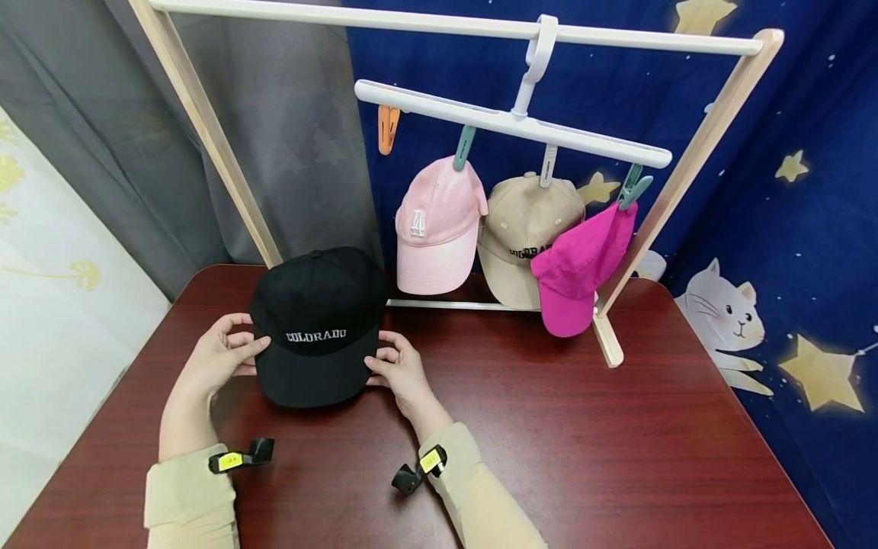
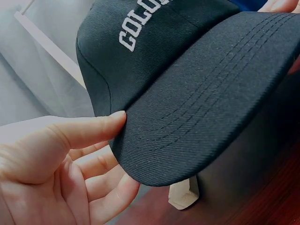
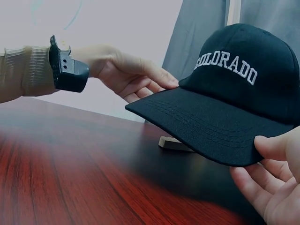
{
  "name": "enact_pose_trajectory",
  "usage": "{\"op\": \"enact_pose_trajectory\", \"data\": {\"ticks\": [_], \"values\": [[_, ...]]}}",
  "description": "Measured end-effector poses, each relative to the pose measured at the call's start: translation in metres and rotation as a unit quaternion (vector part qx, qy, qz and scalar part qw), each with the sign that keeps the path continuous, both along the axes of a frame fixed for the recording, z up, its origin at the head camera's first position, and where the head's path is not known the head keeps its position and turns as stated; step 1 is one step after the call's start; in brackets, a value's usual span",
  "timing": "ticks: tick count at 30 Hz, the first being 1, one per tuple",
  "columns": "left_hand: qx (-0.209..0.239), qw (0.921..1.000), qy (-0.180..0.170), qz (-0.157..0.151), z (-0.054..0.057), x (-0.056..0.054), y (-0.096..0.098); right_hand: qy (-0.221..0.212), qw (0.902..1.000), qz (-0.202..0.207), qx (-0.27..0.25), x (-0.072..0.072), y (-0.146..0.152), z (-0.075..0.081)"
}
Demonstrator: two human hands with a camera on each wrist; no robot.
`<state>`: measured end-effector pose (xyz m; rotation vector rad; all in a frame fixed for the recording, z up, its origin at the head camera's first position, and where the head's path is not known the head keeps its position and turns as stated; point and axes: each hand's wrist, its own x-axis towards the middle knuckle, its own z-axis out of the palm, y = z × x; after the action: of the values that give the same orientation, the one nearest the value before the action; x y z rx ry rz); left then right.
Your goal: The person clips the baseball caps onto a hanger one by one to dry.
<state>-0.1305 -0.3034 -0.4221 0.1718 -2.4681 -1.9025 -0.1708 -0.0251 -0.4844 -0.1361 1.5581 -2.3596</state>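
Observation:
A black baseball cap (image 1: 318, 297) with white COLORADO lettering is held above the table, its brim toward the camera. My left hand (image 1: 222, 354) pinches the brim's left edge, thumb on top and fingers beneath, as the left wrist view shows at the cap's brim (image 2: 201, 98). On the opposite edge my right hand (image 1: 401, 374) grips the brim the same way; in the right wrist view its thumb (image 3: 276, 146) lies on the brim's top. Air shows between the brim and the tabletop in the right wrist view.
A wooden rack (image 1: 226, 152) carries a white hanger (image 1: 446, 110). Clipped on it hang a pink cap (image 1: 439, 221), a beige cap (image 1: 524, 210) and a magenta cap (image 1: 583, 263). An orange clip (image 1: 387, 130) at its left end holds nothing. The dark red table (image 1: 549, 442) spreads below.

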Motion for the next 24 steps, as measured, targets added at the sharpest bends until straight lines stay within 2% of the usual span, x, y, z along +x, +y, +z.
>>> {"op": "enact_pose_trajectory", "data": {"ticks": [20, 24], "values": [[-0.005, 0.9998, 0.003, 0.019, 0.0037, -0.0042, 0.0082, 0.015, 0.9996, -0.009, -0.024, -0.0005, 0.0019, 0.0038], [0.017, 0.9997, 0.006, 0.014, 0.0037, -0.0047, 0.0087, 0.025, 0.9993, -0.009, -0.026, -0.0016, 0.0020, 0.0044]]}}
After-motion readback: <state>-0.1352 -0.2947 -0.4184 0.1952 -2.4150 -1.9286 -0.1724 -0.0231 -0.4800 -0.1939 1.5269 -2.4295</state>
